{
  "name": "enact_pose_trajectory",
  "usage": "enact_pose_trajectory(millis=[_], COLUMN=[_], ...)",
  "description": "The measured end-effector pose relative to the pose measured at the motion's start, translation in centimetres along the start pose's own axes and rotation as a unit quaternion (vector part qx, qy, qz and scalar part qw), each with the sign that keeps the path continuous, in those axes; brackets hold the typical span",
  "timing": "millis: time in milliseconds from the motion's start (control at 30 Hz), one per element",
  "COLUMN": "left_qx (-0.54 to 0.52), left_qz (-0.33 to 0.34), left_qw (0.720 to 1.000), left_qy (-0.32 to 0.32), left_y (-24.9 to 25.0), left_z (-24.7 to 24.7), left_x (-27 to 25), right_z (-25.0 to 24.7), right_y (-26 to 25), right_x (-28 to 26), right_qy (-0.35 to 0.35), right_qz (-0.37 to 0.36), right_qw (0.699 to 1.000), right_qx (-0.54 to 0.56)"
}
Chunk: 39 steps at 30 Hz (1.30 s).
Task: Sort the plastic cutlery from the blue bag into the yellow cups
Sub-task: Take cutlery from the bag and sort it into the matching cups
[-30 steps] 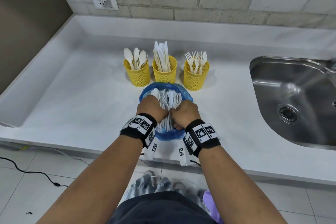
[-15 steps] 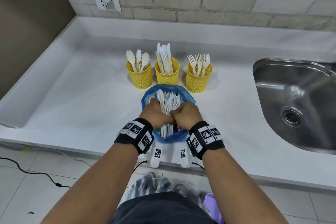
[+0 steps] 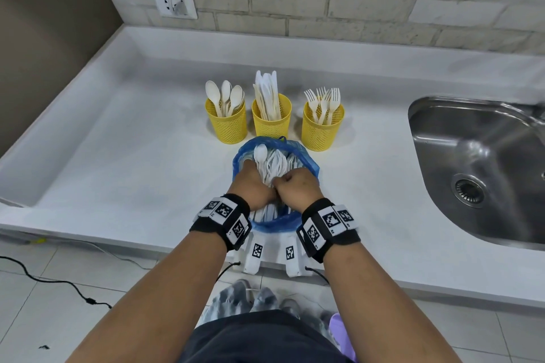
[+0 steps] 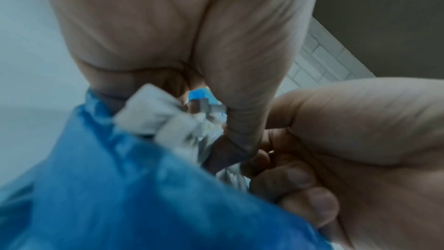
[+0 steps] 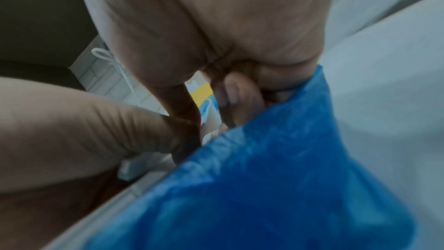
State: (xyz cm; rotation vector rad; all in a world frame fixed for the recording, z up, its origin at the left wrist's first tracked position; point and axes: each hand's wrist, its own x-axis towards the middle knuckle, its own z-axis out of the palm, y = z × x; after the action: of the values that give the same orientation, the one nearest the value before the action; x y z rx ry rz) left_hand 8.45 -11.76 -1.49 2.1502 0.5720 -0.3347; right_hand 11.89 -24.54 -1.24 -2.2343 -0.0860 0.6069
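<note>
A blue bag [image 3: 308, 163] lies on the white counter [image 3: 132, 162], its mouth towards three yellow mesh cups. The left cup [image 3: 227, 124] holds spoons, the middle cup [image 3: 271, 121] knives and the right cup [image 3: 323, 128] forks. White cutlery [image 3: 272, 163] fills the bag. My left hand [image 3: 254, 186] reaches into the bag, and in the left wrist view it grips the cutlery bundle [image 4: 156, 115] at the bag's edge [image 4: 100, 159]. My right hand [image 3: 296, 190] is a fist over the cutlery handles, touching the left thumb. Its fingertips [image 4: 298, 178] curl in beside the cutlery.
A steel sink [image 3: 477, 168] is set into the counter on the right. A wall socket [image 3: 174, 4] with a white cable sits on the brick wall behind. The counter has a raised lip at left and back. A black cable [image 3: 59, 283] runs over the floor.
Both hands have drawn together over the middle of the bag. The right fist now meets the left thumb. A spoon bowl has come up above the left hand.
</note>
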Motion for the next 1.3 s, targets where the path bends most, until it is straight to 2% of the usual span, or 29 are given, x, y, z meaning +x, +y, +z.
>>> enact_pose_trajectory(millis=[167,300,467,567,867,1033,1200,1300], left_qx=[0.016,0.008,-0.038,-0.051,-0.079,-0.145,-0.266,-0.245], left_qz=[-0.005,-0.008,-0.040,-0.047,-0.031,-0.025,0.051,0.096], left_qw=[1.000,0.999,0.996,0.996,0.994,0.987,0.961,0.964], left_qy=[-0.006,0.038,0.064,0.057,0.068,0.061,0.046,0.042], left_y=[0.0,-0.3,-0.8,-0.8,-0.5,-1.0,-0.8,-0.9], left_z=[0.0,0.4,0.8,0.8,0.9,0.5,0.7,0.8], left_x=[-0.2,0.3,0.5,0.3,-0.6,-1.0,-1.7,-1.6], right_z=[-0.1,-0.3,-1.3,-1.7,-1.5,-1.5,-1.9,-2.3], right_y=[-0.6,-0.7,0.1,0.4,-0.3,-0.1,0.5,0.6], right_x=[-0.2,-0.6,-0.9,-1.3,-0.7,-0.4,-0.5,-1.0], right_qy=[-0.029,-0.025,0.039,0.040,0.046,0.047,0.045,0.039], right_qz=[-0.002,-0.025,-0.008,0.012,-0.004,-0.004,-0.011,-0.018], right_qw=[0.999,0.998,0.995,0.987,0.977,0.987,0.998,0.999], right_qx=[0.035,0.043,-0.095,-0.153,-0.208,-0.151,-0.049,0.005])
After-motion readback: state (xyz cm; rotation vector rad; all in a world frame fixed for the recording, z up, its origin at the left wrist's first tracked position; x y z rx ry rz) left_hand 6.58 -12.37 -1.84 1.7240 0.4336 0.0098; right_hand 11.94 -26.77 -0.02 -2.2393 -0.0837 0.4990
